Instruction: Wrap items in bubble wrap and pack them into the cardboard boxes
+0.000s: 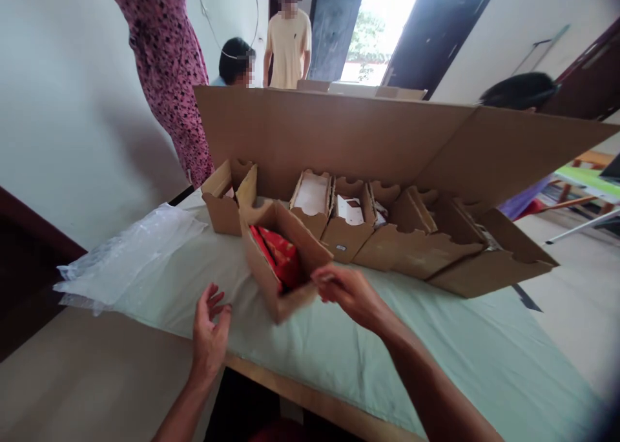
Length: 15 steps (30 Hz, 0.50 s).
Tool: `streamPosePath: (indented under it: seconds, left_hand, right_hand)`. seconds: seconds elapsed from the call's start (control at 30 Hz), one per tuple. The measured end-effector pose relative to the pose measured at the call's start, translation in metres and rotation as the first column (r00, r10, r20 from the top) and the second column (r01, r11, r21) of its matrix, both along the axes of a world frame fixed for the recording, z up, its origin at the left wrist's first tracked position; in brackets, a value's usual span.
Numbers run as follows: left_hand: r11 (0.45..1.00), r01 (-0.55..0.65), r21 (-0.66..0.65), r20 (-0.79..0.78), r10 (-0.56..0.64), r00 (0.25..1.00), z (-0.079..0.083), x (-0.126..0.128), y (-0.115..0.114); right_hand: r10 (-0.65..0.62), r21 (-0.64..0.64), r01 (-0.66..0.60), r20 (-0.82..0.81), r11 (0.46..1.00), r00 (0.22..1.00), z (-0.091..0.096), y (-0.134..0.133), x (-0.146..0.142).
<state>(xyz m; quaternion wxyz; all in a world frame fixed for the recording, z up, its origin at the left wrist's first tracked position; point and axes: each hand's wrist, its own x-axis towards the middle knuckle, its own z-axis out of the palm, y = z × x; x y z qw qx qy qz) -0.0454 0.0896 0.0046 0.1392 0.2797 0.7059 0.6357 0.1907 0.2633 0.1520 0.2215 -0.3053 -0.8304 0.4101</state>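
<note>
A narrow open-topped cardboard box (261, 274) stands askew on the cloth, pulled forward from the row behind. Inside it lie red packets (285, 256) with some gold-coloured marks; their kind I cannot make out. The fingers of my right hand (349, 290) are closed at the box's near right corner, slightly smeared by motion. My left hand (212, 332) is held to the left of the box, apart from it, with fingers spread and nothing in them.
More cardboard boxes (349, 242) line the table before a tall cardboard panel (349, 128). One holds a white block (311, 193). Clear plastic wrap (130, 254) lies on the green cloth (387, 345) at left. Several people are beyond the panel, one in a cream shirt (289, 48).
</note>
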Motion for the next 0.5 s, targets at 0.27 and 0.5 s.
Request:
streamPosePath:
  seconds: [0.27, 0.5]
  left_hand:
    - [0.956, 0.284, 0.077, -0.023, -0.283, 0.959, 0.004, 0.037, 0.020]
    - [0.869, 0.482, 0.112, 0.052, -0.490, 0.870, 0.004, 0.073, 0.028]
  right_hand:
    - [-0.553, -0.154, 0.531, -0.250, 0.833, 0.795, -0.017, -0.015, 0.153]
    - [-0.495, -0.258, 0.432, -0.275, 0.864, 0.825, -0.077, -0.074, 0.151]
